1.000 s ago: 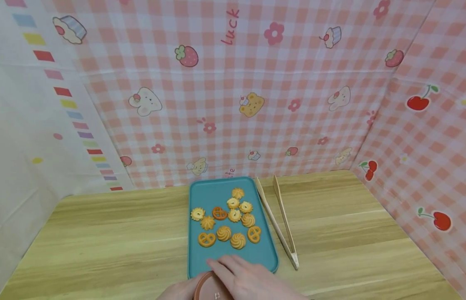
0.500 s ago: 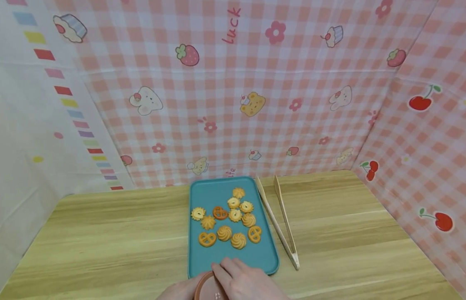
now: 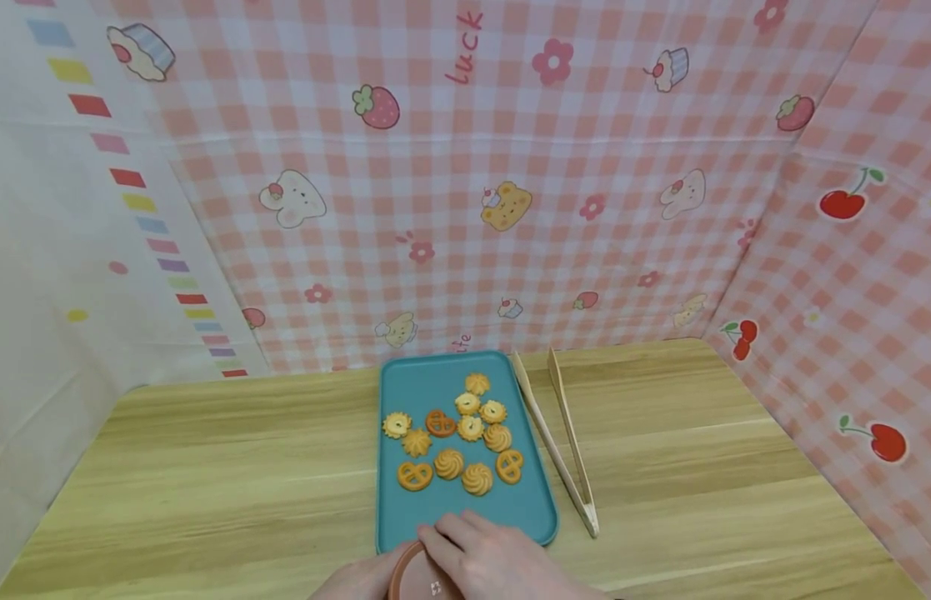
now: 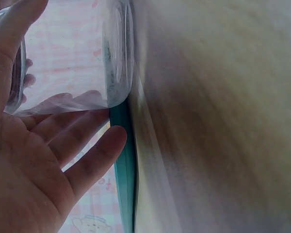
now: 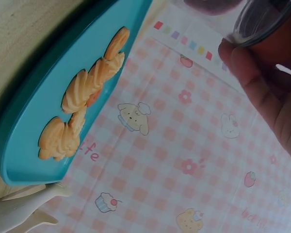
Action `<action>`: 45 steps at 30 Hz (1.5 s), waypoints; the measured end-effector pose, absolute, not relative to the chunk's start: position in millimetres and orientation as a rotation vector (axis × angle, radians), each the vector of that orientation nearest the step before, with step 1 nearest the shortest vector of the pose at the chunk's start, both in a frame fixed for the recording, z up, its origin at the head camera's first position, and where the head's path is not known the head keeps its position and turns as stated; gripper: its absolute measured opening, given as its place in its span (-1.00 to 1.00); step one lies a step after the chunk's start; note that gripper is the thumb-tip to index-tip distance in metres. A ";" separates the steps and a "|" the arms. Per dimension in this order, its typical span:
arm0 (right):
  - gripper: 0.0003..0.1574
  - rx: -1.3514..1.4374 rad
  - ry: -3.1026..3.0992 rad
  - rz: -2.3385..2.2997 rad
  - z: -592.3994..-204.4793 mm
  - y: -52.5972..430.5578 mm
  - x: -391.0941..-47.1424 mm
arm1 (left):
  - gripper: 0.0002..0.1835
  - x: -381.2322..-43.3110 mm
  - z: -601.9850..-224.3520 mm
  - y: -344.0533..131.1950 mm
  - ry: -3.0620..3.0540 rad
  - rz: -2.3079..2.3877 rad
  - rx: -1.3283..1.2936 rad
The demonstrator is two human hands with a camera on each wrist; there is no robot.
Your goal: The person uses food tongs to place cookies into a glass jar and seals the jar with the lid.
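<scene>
Jar (image 4: 70, 58): clear-walled and see-through; at the bottom edge of the head view, just in front of the near end of the tray (image 3: 412, 383); perhaps resting on the table (image 3: 247, 475), though hard to tell for sure from so close
Lid (image 3: 426, 575): round and reddish brown; at the top of the jar; marked with small pale characters; partly covered by fingers
Left hand (image 4: 43, 145): grasping the jar from the side, with thumb and fingers on opposite sides of the wall; with one finger standing free of it
Right hand (image 3: 491, 558): gripping the lid from above, with fingers bent over the far edge; near the tray's closest rim
Tray: teal, rectangular, with a low raised rim; flat on the table, between the hands and the back cloth (image 3: 442, 162)
Cookies on the tray: twelve in all; three pretzel-shaped (image 3: 415, 475), three swirled (image 3: 477, 479), the others scalloped or star-like; mostly grouped toward the middle, some touching
Tongs (image 3: 559, 457): pale and wooden-looking; lying spread just right of the tray, with tips toward the back cloth
Back cloth: pink and white check, printed with strawberries, cupcakes, flowers and small animals
</scene>
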State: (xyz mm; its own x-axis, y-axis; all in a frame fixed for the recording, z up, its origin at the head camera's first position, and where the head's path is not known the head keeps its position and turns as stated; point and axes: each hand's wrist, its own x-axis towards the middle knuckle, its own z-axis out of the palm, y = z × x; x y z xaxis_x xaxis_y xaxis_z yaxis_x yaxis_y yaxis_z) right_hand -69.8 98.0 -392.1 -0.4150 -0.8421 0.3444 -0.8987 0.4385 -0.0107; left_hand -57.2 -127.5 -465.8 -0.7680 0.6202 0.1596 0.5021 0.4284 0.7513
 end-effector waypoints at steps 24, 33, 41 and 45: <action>-0.23 1.671 -2.405 0.265 -389.0 104.7 -77.8 | -0.44 -60.6 -468.8 -130.5 2.580 1.206 1.063; -0.20 1.403 -2.475 0.219 -388.8 98.1 -61.4 | -0.40 -55.1 -465.5 -127.1 2.442 1.365 0.944; -0.31 1.391 -2.439 0.193 -394.4 94.6 -62.0 | -0.38 -55.0 -464.0 -125.1 2.499 1.315 0.942; -0.38 1.407 -2.384 0.195 -395.5 94.3 -63.8 | -0.39 -56.3 -467.5 -125.6 2.556 1.285 0.989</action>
